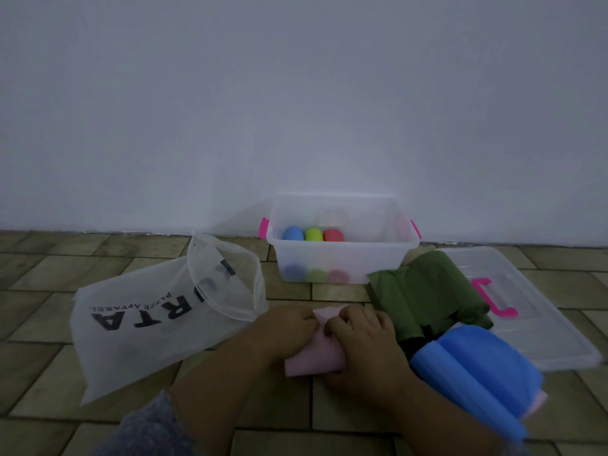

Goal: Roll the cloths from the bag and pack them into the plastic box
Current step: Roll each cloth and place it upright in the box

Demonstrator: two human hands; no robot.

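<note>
- Three rolled cloths [314, 234] (blue, green, red) are sitting in one plastic box [378, 261], far centre.
- One bag [131, 340] is lying left; one green cloth [424, 291] and one blue cloth [467, 363] are lying right.
- The left hand [289, 324] and right hand [362, 337] are pinching one pink cloth [316, 360] near centre on the floor [49, 373], fingers [343, 315] curled.

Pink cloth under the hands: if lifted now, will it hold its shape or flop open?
Probably floppy: the thin pink folded cloth creases where the left hand and right hand pinch it. Once rolled, it may roll away, like the round rolls in the clear plastic box.
</note>
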